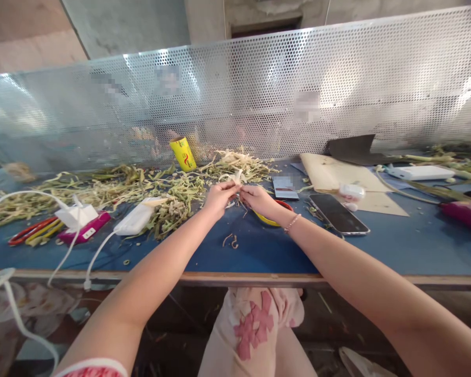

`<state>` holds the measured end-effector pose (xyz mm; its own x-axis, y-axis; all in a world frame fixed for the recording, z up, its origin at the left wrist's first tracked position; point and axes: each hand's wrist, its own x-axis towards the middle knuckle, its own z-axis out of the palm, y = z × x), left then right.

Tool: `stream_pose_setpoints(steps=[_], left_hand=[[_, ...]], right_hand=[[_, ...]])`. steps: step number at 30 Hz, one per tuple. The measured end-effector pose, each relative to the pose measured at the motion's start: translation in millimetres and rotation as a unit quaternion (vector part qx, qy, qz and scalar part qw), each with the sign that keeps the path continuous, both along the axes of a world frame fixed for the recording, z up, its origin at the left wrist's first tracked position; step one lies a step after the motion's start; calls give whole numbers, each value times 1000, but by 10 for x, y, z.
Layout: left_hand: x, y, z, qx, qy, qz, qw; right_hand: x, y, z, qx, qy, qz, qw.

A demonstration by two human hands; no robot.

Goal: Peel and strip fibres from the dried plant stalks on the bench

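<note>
Both hands meet over the middle of the worktop (259, 256), well in from its front edge. The left hand (220, 198) has its grip clamped on a pale plant piece (237, 177), which points up toward the far edge. The right hand (255, 198) has its fingertips pinched on the lower end of the same piece, just beside the left fingertips. A beaded bracelet (292, 222) circles the right wrist, and a red and yellow ring-shaped thing (267, 219) lies partly hidden under that forearm.

Behind the hands, a heap of dry plant bits (239, 163) lies near the far edge, with a tilted yellow tube (183, 154) at its left, before a perforated metal screen (267, 94). More greenish plant scraps (176, 201) spread toward the left edge. In front of them lie a white power bank (135, 219) and a magenta box (89, 228) carrying a white adapter (77, 215). Right of the hands are a small card (286, 187), a phone (339, 213) and a white case (352, 192); farther back lies a sheet of paper (333, 173).
</note>
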<state>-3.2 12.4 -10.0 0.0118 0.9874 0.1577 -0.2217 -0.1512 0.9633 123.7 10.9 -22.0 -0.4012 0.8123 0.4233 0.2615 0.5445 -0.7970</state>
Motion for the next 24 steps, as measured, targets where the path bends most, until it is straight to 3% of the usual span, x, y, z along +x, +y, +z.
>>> stream_pose_setpoints(steps=[4,6,8,11,13,18,24], left_hand=[[-26,37,-7,39,28,17,999],[-52,64,7,54,18,54,997],[-95,102,28,66,0,97,993],[-189,178,50,81,-26,165,983],[-260,233,55,81,-30,204,975],[-378,311,62,65,-20,244,967],[-395,314,47,52,-9,241,969]], right_hand=[[82,70,46,21,-57,-14,998],[192,120,86,61,-129,-83,986],[320,142,135,92,-235,-159,954],[456,97,203,-18,-409,-144,901],[477,39,232,-48,-467,-117,875],[428,-40,265,-38,-497,-121,859],[480,28,264,-55,-477,-112,870]])
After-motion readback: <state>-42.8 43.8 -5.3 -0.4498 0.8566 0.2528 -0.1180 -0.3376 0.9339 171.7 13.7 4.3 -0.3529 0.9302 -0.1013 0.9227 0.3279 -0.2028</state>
